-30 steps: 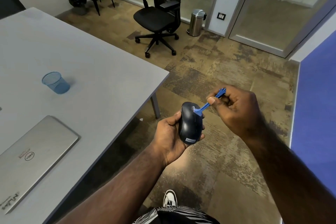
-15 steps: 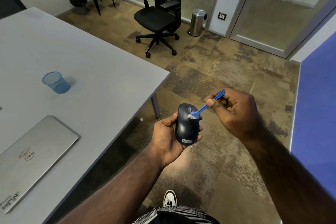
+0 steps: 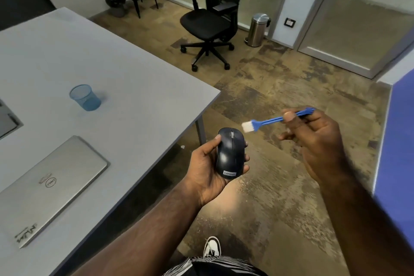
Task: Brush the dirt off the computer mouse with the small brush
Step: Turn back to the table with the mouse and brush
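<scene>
Beside the table corner, above the mottled floor, the left hand point(image 3: 207, 169) cradles a dark computer mouse point(image 3: 230, 153), thumb along its left flank and fingertips curled round its right edge; the palm side of the mouse is hidden, and a small label at its near end reads Lenovo. Right hand point(image 3: 313, 141): thumb and forefinger pinch the handle of a small blue brush point(image 3: 273, 120), remaining fingers loosely curled; the far tip of the handle pokes out past the knuckles, its middle covered by the thumb. White bristles point left, just beside the mouse's front right corner and apart from it — no contact visible. Grey table point(image 3: 125, 78): closed silver laptop point(image 3: 47, 188), lid logos legible, its near-left part cut off by the frame edge; blue mesh cup point(image 3: 85, 97), upright, contents not discernible through the mesh; a dark recessed fitting at the left border, mostly cut off. Beyond: black office chair point(image 3: 210, 22), back partly cropped at the top; steel pedal bin point(image 3: 257, 29), lid closed, contents unseen — a dark pot on the floor, further left, indistinct. Bottom edge: one white shoe and striped cloth, both partly cropped.
</scene>
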The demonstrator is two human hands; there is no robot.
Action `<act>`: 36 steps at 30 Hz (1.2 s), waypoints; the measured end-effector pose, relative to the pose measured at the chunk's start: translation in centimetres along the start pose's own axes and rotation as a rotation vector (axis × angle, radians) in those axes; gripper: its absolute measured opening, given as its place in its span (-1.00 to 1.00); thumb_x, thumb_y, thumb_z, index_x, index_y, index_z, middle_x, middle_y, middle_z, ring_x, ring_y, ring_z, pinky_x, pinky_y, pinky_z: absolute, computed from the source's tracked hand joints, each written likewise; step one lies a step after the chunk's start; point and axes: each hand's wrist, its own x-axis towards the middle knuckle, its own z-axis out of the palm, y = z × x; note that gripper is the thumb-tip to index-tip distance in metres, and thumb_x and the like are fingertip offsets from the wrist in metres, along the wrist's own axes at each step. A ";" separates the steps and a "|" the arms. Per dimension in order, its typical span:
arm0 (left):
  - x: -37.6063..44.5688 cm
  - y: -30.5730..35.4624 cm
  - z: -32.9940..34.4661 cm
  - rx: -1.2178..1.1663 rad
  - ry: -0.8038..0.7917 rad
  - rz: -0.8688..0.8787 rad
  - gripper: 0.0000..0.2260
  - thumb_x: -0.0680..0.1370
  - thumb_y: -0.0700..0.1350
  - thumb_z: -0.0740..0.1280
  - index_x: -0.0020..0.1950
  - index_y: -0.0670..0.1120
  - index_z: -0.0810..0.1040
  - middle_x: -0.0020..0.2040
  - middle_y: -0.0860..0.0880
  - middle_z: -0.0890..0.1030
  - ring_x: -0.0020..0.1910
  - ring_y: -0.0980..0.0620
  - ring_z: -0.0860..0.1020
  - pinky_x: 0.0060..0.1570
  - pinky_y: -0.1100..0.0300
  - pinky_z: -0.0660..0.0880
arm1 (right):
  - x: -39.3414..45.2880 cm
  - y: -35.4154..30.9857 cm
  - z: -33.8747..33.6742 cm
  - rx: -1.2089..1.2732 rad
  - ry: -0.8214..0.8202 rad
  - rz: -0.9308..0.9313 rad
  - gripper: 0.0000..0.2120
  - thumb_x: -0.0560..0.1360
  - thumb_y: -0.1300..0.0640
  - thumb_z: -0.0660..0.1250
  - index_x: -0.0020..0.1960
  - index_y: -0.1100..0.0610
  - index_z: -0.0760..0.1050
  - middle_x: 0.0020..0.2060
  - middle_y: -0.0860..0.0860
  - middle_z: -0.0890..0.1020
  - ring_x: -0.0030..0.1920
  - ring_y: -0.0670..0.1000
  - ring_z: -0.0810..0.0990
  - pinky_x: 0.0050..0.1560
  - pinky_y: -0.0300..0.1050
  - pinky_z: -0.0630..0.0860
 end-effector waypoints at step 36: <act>-6.1 17.5 -17.4 -0.057 0.456 0.428 -0.66 0.51 -0.23 0.38 0.29 -0.19 0.53 0.17 -0.22 0.64 0.12 -0.16 0.63 0.00 0.01 0.61 | 0.4 8.0 31.9 0.024 -0.307 0.539 -0.86 0.70 0.10 0.11 0.16 0.11 0.42 0.24 0.06 0.64 0.24 0.04 0.62 0.37 0.06 0.46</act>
